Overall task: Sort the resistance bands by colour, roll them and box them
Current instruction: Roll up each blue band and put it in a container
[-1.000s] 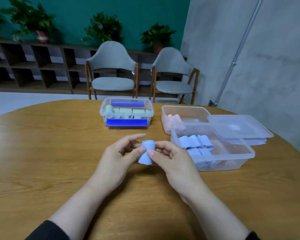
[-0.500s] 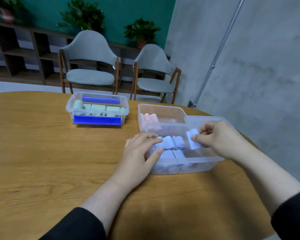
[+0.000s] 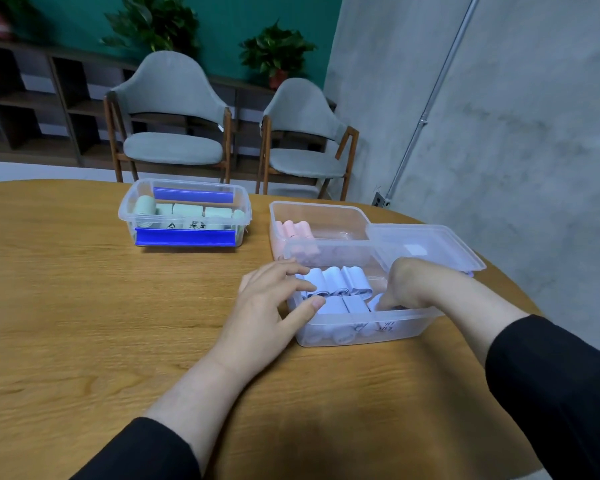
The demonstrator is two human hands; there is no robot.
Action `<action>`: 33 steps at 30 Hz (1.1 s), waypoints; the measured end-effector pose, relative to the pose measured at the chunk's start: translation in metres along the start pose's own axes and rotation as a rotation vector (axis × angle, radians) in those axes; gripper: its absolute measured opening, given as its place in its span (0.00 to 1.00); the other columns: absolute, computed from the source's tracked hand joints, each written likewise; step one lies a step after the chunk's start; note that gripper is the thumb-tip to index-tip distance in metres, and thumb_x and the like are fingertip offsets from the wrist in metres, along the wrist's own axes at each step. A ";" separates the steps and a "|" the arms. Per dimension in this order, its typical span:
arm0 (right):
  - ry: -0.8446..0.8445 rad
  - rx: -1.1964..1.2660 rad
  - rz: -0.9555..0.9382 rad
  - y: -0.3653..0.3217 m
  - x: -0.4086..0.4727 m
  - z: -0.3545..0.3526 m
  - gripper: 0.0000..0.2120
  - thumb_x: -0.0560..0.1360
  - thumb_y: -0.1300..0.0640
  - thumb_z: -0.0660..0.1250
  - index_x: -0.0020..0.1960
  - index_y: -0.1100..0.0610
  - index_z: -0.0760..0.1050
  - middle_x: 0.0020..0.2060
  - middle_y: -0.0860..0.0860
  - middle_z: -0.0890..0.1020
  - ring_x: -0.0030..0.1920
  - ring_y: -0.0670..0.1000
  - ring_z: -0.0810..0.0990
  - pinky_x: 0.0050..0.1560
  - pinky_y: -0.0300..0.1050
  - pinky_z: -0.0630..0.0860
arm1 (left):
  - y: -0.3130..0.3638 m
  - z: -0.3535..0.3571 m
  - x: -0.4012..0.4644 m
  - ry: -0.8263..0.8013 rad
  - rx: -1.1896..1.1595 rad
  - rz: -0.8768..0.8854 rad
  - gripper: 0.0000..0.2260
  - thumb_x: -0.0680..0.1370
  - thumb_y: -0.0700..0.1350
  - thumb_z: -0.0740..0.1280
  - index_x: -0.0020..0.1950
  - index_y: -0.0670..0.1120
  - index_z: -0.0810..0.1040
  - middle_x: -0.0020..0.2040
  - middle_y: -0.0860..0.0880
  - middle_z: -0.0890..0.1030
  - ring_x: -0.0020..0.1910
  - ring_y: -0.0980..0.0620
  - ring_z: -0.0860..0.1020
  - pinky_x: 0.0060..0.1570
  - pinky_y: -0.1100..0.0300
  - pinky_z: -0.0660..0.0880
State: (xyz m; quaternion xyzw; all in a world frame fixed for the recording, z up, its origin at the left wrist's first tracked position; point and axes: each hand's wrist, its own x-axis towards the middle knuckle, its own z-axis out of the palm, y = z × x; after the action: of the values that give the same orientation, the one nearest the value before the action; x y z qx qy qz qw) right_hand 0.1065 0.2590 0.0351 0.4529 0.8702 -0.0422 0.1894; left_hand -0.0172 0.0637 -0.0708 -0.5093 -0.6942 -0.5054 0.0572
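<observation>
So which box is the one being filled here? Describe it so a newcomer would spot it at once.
Start at the round wooden table; three clear plastic boxes stand on it. The one nearest the camera, the blue-band box, has the left hand at its left corner and the right hand reaching inside. It alone holds pale blue rolls; the pink-band box sits behind it, the green-band box further left.

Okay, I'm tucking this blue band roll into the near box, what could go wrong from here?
1. The right hand presses the blue roll in at the box's near right; once released, it could spring loose and unroll.
2. The near box looks fairly full of blue rolls, so pushing may disturb the back row.
3. The left hand only rests fingers on the rim, so the light box might slide toward the pink box.
</observation>
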 end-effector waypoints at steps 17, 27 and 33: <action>-0.025 0.090 -0.055 0.010 0.010 0.001 0.16 0.68 0.45 0.76 0.41 0.57 0.80 0.37 0.52 0.81 0.39 0.55 0.78 0.43 0.44 0.74 | 0.001 -0.001 0.000 0.008 -0.007 0.006 0.16 0.77 0.61 0.64 0.51 0.52 0.85 0.61 0.58 0.80 0.69 0.58 0.72 0.68 0.54 0.63; 0.001 0.092 -0.055 0.009 0.008 0.003 0.17 0.70 0.44 0.75 0.37 0.56 0.74 0.33 0.51 0.77 0.37 0.55 0.76 0.39 0.44 0.70 | 0.003 -0.003 -0.001 -0.008 0.000 0.014 0.17 0.78 0.61 0.62 0.52 0.52 0.85 0.61 0.57 0.80 0.71 0.58 0.70 0.71 0.58 0.61; 0.004 0.134 -0.072 0.012 0.007 0.000 0.16 0.72 0.44 0.73 0.37 0.56 0.77 0.34 0.52 0.79 0.36 0.54 0.76 0.41 0.44 0.71 | 0.004 -0.003 -0.001 -0.008 0.003 0.014 0.17 0.78 0.61 0.62 0.51 0.52 0.85 0.61 0.57 0.80 0.72 0.59 0.69 0.71 0.62 0.58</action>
State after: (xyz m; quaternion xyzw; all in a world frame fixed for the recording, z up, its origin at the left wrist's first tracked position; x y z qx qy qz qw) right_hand 0.1129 0.2715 0.0342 0.4328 0.8816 -0.1065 0.1554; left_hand -0.0151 0.0603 -0.0677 -0.5162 -0.6916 -0.5017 0.0588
